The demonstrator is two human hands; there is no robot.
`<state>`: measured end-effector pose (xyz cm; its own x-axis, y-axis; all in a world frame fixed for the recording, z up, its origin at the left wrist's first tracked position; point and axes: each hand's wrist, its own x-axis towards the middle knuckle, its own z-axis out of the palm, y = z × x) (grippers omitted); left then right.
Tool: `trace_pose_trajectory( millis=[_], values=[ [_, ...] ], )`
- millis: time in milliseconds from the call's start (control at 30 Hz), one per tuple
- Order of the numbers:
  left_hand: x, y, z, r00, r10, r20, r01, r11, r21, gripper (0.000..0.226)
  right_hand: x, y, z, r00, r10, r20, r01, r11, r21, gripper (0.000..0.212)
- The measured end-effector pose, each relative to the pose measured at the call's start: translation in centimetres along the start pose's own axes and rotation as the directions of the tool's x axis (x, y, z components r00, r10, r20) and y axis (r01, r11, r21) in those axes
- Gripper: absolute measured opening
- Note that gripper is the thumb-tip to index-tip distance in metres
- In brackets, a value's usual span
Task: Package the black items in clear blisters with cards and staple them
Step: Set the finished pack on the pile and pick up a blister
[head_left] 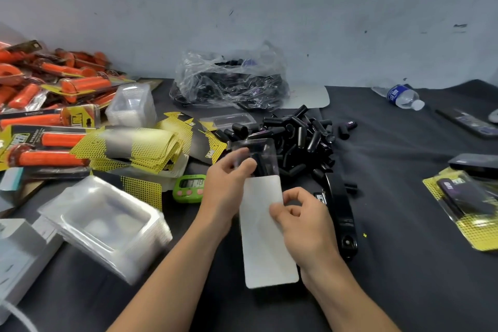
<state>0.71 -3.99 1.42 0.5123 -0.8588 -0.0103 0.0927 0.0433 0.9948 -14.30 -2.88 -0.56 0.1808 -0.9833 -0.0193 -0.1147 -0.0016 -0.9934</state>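
Note:
My left hand [226, 178] grips a clear blister [258, 156] with a black item inside, held above the table's middle. My right hand [301, 213] pinches a card [266, 245] by its edge; the card's plain white back faces me and its top end meets the blister's lower end. A heap of loose black items [296, 137] lies just behind the blister. A black stapler [341, 213] lies to the right of my right hand. Yellow and black printed cards [145, 148] are stacked at the left, and empty clear blisters [105, 224] are stacked at the lower left.
A plastic bag [229, 81] of black items sits at the back. Orange packaged grips [48, 105] crowd the left. A green timer [190, 187] stands left of my hand. A finished yellow pack [469, 205] lies right, a water bottle [401, 96] far right.

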Motion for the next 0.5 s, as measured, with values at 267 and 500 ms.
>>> trace_pose_trajectory(
  millis=[267, 500],
  values=[
    [-0.23, -0.87, -0.1, 0.905, 0.408, -0.12, -0.279, 0.781, 0.559, 0.014, 0.46, 0.91, 0.08, 0.992, -0.079, -0.098, 0.073, 0.995, -0.065, 0.02],
    [-0.38, -0.65, -0.44, 0.881, 0.469, -0.069, -0.317, 0.69, 0.651, 0.021, 0.72, 0.94, -0.2, 0.988, -0.101, -0.118, 0.088, 0.99, -0.111, 0.019]
  ],
)
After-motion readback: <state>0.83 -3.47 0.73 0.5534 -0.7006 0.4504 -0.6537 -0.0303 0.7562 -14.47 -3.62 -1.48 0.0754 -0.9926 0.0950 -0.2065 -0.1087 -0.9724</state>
